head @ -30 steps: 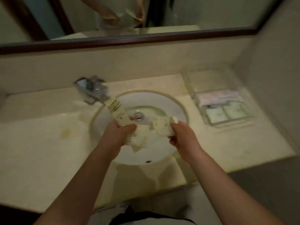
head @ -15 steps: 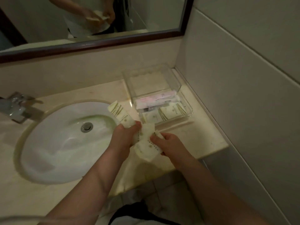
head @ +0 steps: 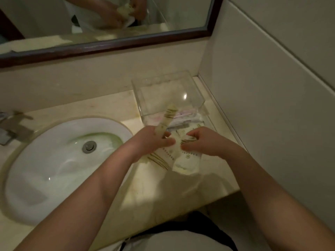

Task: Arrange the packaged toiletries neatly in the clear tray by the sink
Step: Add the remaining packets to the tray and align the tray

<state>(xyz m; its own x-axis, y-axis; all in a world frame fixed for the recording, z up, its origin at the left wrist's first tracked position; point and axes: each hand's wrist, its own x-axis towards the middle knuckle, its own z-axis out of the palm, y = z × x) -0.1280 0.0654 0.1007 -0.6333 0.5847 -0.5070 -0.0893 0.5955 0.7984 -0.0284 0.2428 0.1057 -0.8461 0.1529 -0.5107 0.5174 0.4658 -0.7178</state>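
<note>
Both hands, left hand (head: 154, 140) and right hand (head: 204, 140), clutch cream striped paper packets (head: 181, 156) beside the clear plastic tray (head: 163, 84); that loose bunch could spill onto the worktop (head: 163, 187).

several packets (head: 183, 156) are held by both hands (head: 154, 140) in front of the clear tray (head: 168, 95). a long packet (head: 167, 117) is gripped by the left hand.

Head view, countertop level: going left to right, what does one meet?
Faucet → sink drain → left hand holding a long striped packet → right hand on flat packets → tiled side wall.
</note>
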